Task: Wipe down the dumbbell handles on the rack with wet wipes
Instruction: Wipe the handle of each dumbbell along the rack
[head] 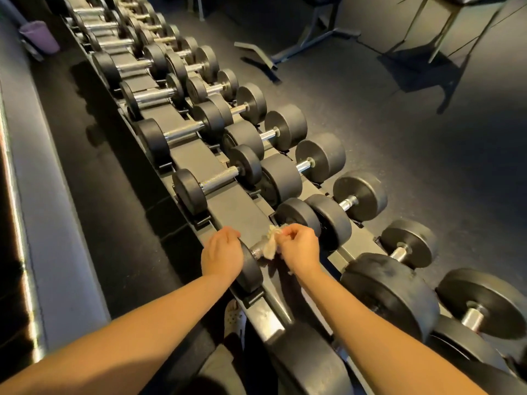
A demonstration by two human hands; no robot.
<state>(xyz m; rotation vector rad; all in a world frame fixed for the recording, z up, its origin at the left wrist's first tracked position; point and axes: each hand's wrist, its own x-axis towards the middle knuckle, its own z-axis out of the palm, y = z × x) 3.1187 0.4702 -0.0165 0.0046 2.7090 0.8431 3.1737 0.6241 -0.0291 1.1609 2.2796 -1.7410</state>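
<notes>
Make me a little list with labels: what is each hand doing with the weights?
left hand: holds the black round dumbbell end
right hand: pinches a crumpled white wet wipe
wipe: lies against the knurled chrome handle
place: long black metal rack, two rows of dumbbells
far off: purple bin

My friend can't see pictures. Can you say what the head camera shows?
A person's right hand holds a crumpled wet wipe against the shiny handle of a dumbbell, while the left hand holds that dumbbell's end. It sits on a long rack lined with black dumbbells.
</notes>
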